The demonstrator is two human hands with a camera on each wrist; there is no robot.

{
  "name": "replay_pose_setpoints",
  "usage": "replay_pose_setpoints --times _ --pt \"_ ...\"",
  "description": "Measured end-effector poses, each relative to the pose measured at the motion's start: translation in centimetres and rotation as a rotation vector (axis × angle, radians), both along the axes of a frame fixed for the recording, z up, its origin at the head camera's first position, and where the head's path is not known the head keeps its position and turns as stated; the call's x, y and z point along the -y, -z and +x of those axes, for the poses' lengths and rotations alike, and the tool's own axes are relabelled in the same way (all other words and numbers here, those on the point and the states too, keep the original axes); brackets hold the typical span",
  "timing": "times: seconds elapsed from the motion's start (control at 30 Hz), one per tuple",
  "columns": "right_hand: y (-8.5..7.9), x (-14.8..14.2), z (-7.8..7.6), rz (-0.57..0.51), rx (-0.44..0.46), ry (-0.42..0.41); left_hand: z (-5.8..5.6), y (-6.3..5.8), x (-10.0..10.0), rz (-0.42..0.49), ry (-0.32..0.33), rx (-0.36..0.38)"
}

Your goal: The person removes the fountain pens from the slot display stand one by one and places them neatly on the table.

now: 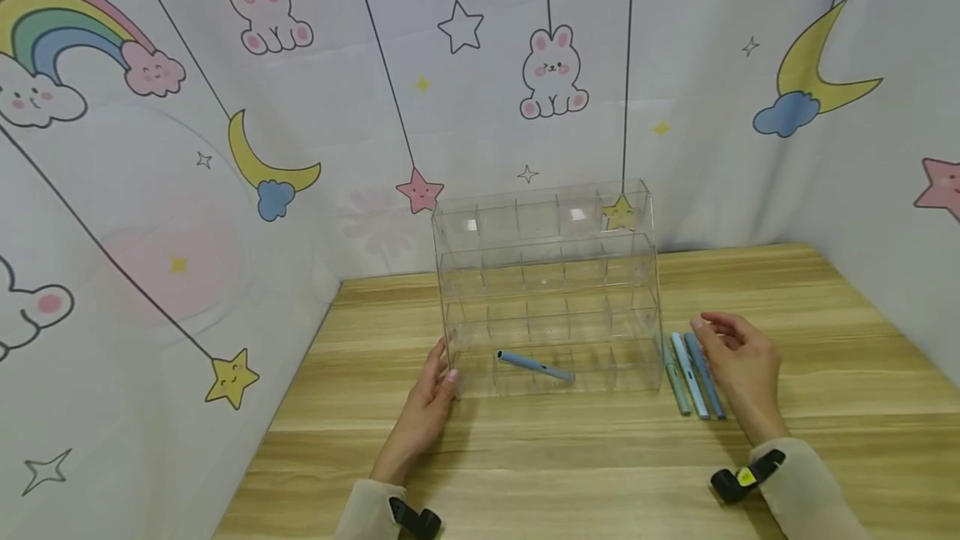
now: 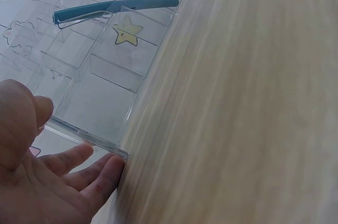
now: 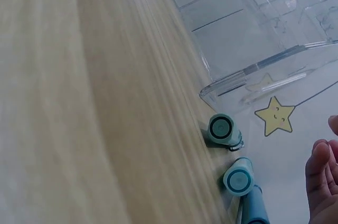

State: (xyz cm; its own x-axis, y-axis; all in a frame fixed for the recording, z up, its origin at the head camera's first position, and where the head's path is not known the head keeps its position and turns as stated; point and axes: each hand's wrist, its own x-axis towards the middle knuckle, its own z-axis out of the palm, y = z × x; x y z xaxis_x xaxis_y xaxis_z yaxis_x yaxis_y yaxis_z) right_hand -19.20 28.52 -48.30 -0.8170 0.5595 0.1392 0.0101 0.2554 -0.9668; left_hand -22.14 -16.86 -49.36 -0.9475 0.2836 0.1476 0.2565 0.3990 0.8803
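Observation:
A clear acrylic organizer with rows of small compartments stands on the table. A blue-grey pen with a clip lies aslant across its lowest row, cap end to the left. My left hand touches the organizer's lower left side, thumb near the front edge; in the left wrist view, its fairly straight fingertips rest against the outer wall. Right of the organizer lie a green pen, a light blue pen and a darker blue pen. Beside the darker one is my right hand, fingers loosely bent, nothing in them.
The wooden table ends at a white curtain printed with rabbits, stars and moons, which rises behind and along the left and right. Both wrists carry a small black camera over beige sleeves.

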Motion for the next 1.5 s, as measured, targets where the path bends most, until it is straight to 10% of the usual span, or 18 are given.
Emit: replay_pose_setpoints --times 1.5 --pt "-3.4 4.7 2.6 0.14 -0.265 -0.198 0.0 -0.1 0.1 -0.006 0.001 -0.005"
